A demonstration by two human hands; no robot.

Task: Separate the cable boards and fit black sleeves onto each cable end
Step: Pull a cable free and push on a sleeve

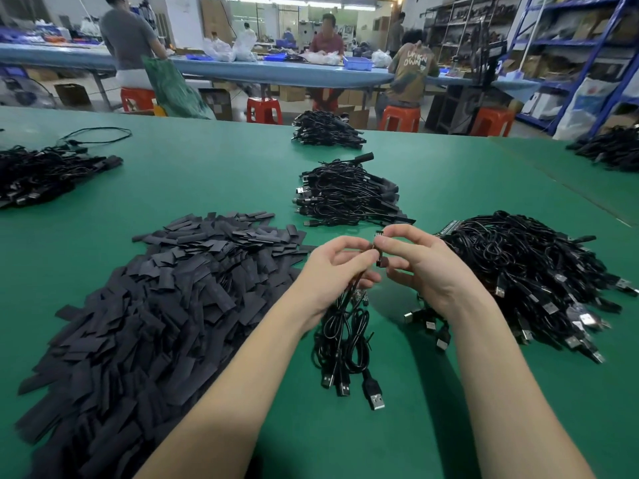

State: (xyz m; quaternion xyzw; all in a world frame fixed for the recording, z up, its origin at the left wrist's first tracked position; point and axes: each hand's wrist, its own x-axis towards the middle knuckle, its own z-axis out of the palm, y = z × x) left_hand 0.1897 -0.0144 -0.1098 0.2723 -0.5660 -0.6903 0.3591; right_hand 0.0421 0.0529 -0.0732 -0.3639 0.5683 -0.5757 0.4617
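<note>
2 hands pinch 1 small cable board (379, 252): left hand (340, 267), right hand (411, 262); looks light, brittle; grip edges, not limp cables (345, 340).

The small dark cable board (379, 252) is mostly hidden between fingertips of the left hand (337, 271) and right hand (420, 262). The heap of flat black sleeves (145, 305) runs off the bottom left edge, and the black cable pile (612, 150) on the green desk (207, 174) is cut by the right edge.

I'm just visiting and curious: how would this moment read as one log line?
step: separating boards | left hand: pinches small board | right hand: pinches same board | cables: hang below onto table | sleeves: untouched
</note>
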